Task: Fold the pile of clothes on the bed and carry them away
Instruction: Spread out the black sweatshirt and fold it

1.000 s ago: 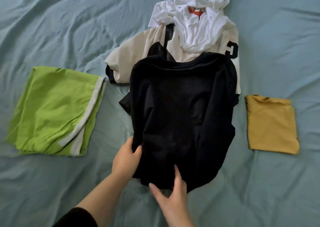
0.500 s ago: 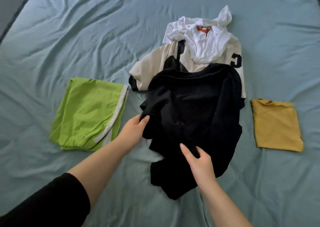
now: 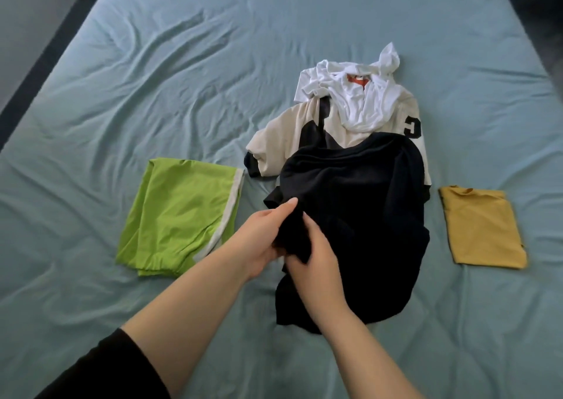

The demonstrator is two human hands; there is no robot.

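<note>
So, both hands meet at the black top's [image 3: 362,215] 9 o'clock edge: left hand [image 3: 262,240] and right hand [image 3: 316,266] each clamp a bunch of fabric. It lies mid-bed [image 3: 182,93] — cream jersey [image 3: 283,145] and white shirt [image 3: 365,106] at 12, green shorts [image 3: 179,215] at 9, mustard tee [image 3: 481,228] at 3.

Dim, soft daylight; corners perhaps slightly blurred.

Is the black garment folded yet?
Not folded: the black garment lies rumpled, bunched where the left hand and right hand grip it.
</note>
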